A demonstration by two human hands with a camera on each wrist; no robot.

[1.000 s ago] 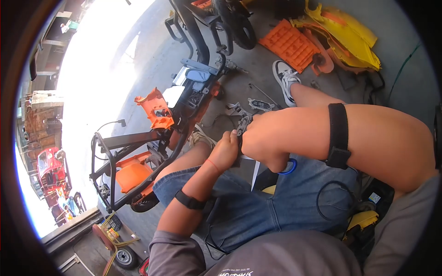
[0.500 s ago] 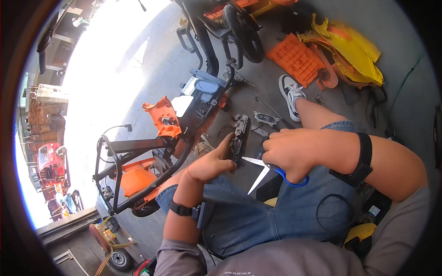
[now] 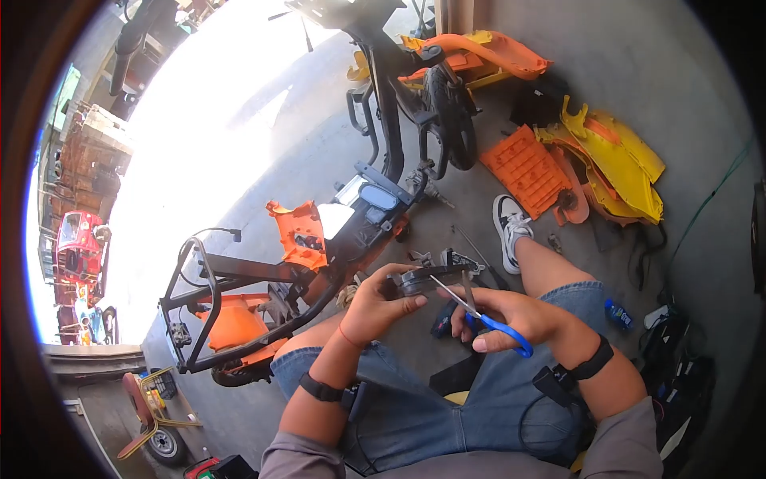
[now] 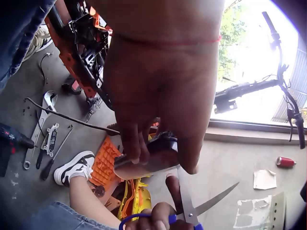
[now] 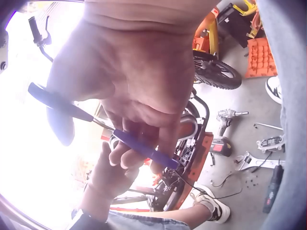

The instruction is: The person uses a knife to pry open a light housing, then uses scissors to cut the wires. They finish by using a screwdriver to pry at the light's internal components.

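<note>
My left hand (image 3: 371,307) grips a dark, glossy, rounded part (image 4: 139,167) between thumb and fingers, above my lap. What kind of part it is, I cannot tell. In my right hand (image 3: 519,313) are blue-handled scissors (image 3: 509,332), their blades spread apart. One blade tip reaches the part's near edge in the head view. From the left wrist, a scissor blade (image 4: 184,189) comes up beside the left thumb. A thin dark cable (image 4: 72,117) runs toward the held part.
A stripped scooter frame (image 3: 335,267) stands to the left. On the floor lie a digital display (image 5: 271,143), an adjustable wrench (image 5: 259,163), a screwdriver (image 5: 272,190) and a cordless power tool (image 5: 223,125). Orange (image 3: 527,172) and yellow (image 3: 622,168) body panels lie at the right.
My right hand drew back from the part, bringing the scissors into view with spread blades, then brought them against it. My left hand has tipped the part over. The head view has shifted.
</note>
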